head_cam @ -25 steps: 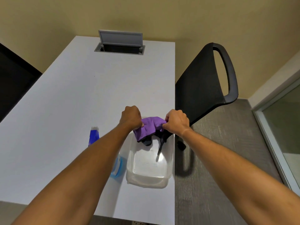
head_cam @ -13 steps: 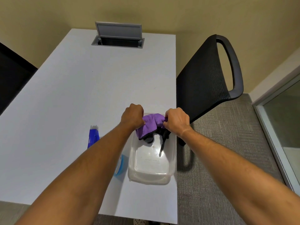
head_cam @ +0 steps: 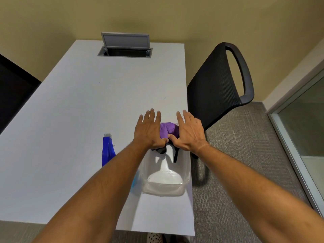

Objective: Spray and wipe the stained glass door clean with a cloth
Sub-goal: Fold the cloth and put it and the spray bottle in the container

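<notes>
A purple cloth (head_cam: 167,129) lies bunched at the far end of a clear plastic tub (head_cam: 165,187) near the table's right edge. My left hand (head_cam: 149,131) and my right hand (head_cam: 189,133) hover over it, fingers spread flat, one on each side, holding nothing. A blue spray bottle (head_cam: 107,149) lies on the table to the left, partly hidden by my left forearm. The glass door (head_cam: 306,123) shows at the far right edge.
The white table (head_cam: 87,111) has an open cable hatch (head_cam: 125,48) at its far end. A black mesh chair (head_cam: 219,81) stands right beside the tub. Grey carpet covers the floor on the right. A dark chair back is at the left edge.
Both hands were clenched on the purple cloth above the tub. They have let go and opened flat, and the cloth now rests in the tub.
</notes>
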`<action>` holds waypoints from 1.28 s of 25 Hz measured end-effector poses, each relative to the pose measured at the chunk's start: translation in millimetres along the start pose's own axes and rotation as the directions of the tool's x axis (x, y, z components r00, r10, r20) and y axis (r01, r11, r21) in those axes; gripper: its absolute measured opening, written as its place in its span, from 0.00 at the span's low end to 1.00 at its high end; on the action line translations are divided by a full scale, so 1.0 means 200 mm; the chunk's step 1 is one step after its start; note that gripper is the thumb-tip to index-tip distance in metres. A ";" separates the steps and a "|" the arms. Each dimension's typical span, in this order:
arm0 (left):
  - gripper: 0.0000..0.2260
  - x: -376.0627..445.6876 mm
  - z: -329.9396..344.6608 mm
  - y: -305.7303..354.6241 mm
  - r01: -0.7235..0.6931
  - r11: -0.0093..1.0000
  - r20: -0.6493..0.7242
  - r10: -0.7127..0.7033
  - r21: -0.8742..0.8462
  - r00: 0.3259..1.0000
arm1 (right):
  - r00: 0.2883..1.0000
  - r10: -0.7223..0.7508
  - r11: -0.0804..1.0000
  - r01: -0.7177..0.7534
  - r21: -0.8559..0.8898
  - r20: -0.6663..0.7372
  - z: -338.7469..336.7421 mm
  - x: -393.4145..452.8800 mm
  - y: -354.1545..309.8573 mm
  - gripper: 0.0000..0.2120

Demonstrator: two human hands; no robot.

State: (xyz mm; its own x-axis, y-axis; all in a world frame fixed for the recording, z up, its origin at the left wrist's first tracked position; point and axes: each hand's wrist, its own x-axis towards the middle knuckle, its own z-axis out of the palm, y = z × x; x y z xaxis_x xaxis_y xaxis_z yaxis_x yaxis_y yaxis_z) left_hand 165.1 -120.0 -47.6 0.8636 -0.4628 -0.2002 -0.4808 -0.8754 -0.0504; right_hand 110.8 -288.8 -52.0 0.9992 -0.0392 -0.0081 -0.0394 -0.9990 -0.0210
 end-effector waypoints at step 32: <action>0.49 -1.17 -0.02 0.16 -0.086 0.992 -0.293 0.056 -0.090 0.954 | 0.990 -0.016 0.995 0.030 0.096 -0.140 -0.26 -0.91 -0.36 0.47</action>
State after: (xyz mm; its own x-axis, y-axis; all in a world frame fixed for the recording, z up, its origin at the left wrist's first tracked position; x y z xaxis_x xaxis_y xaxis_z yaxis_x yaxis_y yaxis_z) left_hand -51.7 -40.9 2.3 0.8417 -0.5320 0.0927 -0.5378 -0.8413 0.0551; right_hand -67.5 -211.1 3.7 0.9909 -0.0255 0.1324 -0.0099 -0.9930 -0.1175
